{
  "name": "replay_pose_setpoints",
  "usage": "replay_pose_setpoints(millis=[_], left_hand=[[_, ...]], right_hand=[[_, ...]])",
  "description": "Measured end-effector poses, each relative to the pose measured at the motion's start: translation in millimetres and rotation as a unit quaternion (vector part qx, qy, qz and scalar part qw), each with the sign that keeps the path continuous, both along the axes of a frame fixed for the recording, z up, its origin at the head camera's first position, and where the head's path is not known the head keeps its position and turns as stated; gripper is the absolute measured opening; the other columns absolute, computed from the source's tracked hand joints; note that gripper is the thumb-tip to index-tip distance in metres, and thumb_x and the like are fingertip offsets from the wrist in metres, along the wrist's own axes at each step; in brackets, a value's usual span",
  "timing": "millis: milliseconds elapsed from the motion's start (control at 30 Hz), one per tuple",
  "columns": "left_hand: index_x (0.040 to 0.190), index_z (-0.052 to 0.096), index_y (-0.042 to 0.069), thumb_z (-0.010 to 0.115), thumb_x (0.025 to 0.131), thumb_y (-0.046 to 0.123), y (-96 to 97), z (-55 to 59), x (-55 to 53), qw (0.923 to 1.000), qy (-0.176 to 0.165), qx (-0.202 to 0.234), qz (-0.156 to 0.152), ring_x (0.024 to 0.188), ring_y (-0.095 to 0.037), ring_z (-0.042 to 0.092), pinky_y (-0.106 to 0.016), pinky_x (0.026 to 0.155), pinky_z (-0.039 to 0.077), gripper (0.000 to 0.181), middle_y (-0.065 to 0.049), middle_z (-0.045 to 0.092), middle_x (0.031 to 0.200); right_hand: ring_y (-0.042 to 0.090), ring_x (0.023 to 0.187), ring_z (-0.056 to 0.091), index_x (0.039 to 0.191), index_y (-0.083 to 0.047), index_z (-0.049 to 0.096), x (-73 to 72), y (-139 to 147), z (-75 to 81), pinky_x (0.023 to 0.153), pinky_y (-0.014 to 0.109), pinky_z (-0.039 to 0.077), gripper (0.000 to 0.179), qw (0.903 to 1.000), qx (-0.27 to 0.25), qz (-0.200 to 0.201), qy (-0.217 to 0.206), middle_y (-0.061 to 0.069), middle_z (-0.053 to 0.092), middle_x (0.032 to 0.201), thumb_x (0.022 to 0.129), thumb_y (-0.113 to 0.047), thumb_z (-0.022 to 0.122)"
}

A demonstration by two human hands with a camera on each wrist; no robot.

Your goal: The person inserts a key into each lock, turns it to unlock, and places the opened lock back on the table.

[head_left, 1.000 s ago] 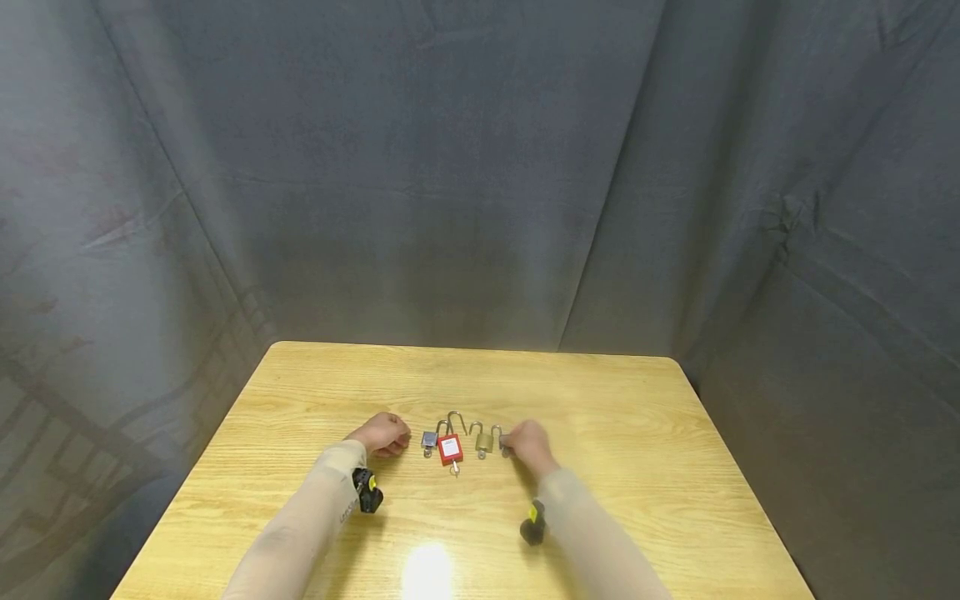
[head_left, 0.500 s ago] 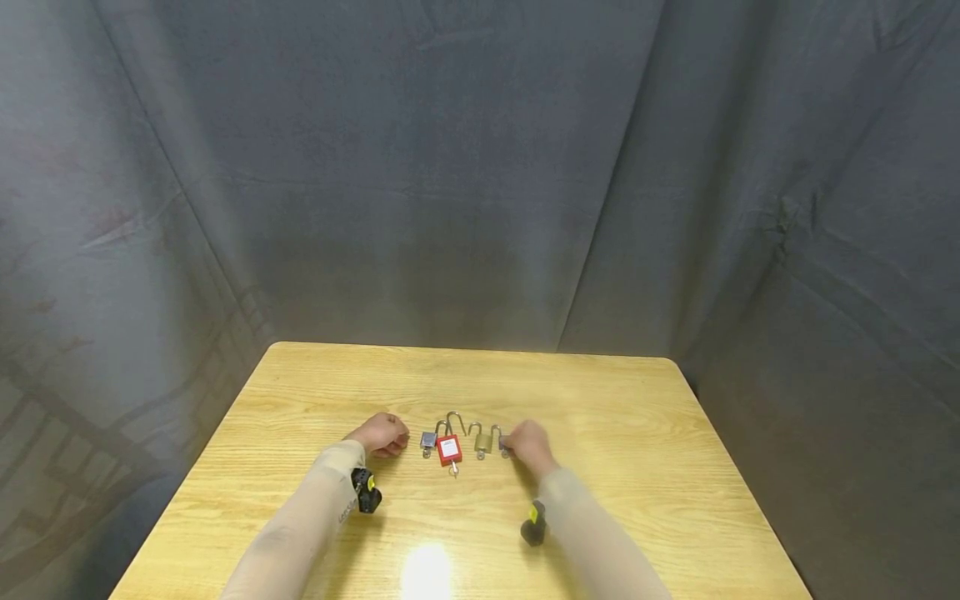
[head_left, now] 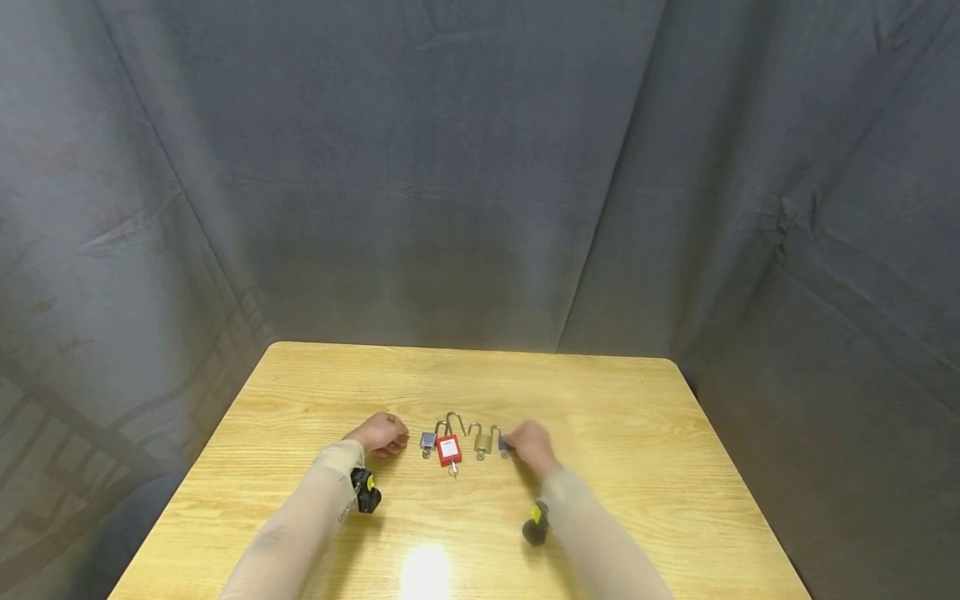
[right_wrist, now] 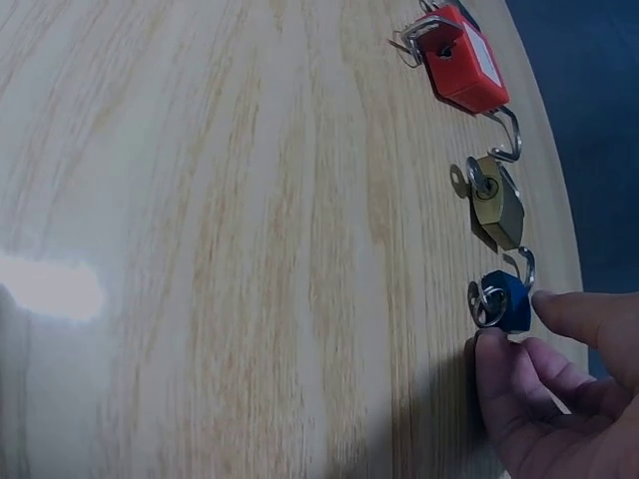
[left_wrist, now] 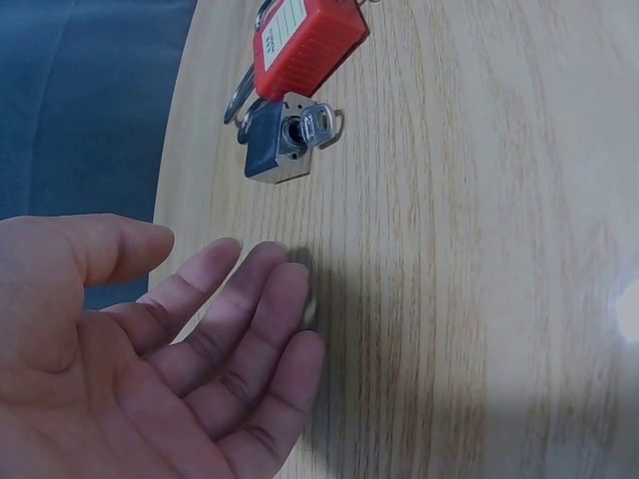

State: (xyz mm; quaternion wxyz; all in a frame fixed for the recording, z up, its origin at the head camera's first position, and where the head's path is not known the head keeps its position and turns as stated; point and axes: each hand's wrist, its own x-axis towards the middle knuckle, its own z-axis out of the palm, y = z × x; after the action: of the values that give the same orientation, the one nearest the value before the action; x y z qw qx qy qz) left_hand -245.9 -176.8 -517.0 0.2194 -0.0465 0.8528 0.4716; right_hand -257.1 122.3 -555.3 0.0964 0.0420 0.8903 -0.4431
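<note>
A row of padlocks with raised shackles lies on the wooden table. From left to right come a silver-grey padlock [head_left: 428, 440], a larger red padlock [head_left: 449, 450] with a white label, a brass padlock [head_left: 483, 443] and a small blue padlock [right_wrist: 511, 301]. Keys show in their undersides. My right hand [head_left: 532, 446] is at the row's right end; its thumb and fingertips pinch the blue padlock's lower edge. My left hand [left_wrist: 190, 349] rests beside the silver-grey padlock, apart from it, palm sideways, fingers loosely bent and holding nothing.
The wooden table [head_left: 375, 375] has rounded far corners. Grey curtains [head_left: 450, 208] hang behind it and at both sides. A bright light reflection [head_left: 426, 571] lies on the near part of the tabletop.
Both hands stay almost in place. The right fingers shift slightly at the blue padlock, and a little more of its body shows now.
</note>
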Motion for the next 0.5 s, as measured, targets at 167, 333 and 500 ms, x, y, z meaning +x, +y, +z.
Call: replay_pose_setpoints(millis=[167,333,500], left_hand=[[0.107,0.06,-0.006,0.046,0.098,0.013,-0.3,0.6,-0.1,1.0,0.0,-0.001,0.001,0.089,-0.027,0.063,-0.04,0.08,0.055,0.026,-0.018,0.064,0.101],[0.108,0.06,-0.006,0.046,0.097,0.012,-1.4,0.4,-0.1,0.9999,-0.003,0.001,0.01,0.089,-0.027,0.062,-0.04,0.08,0.054,0.026,-0.018,0.064,0.101],[0.109,0.059,-0.008,0.045,0.098,0.011,-2.8,2.5,-2.3,0.9999,0.006,-0.006,0.005,0.085,-0.026,0.062,-0.039,0.078,0.055,0.027,-0.018,0.063,0.098]], right_hand=[[0.01,0.047,0.043,0.073,0.004,0.065,0.8,5,-0.1,0.046,0.02,0.041,0.022,0.9997,-0.025,0.005,-0.003,-0.002,0.05,0.053,0.09,-0.009,0.059],[0.017,0.064,0.051,0.089,0.002,0.058,6.2,12,6.9,0.058,0.025,0.048,0.013,0.9983,-0.057,-0.015,-0.007,0.005,0.054,0.073,0.088,-0.01,0.057],[0.023,0.081,0.051,0.112,0.0,0.049,10.4,23,17.2,0.07,0.033,0.05,0.023,0.9917,-0.12,-0.04,-0.025,0.013,0.053,0.095,0.095,-0.016,0.049]])
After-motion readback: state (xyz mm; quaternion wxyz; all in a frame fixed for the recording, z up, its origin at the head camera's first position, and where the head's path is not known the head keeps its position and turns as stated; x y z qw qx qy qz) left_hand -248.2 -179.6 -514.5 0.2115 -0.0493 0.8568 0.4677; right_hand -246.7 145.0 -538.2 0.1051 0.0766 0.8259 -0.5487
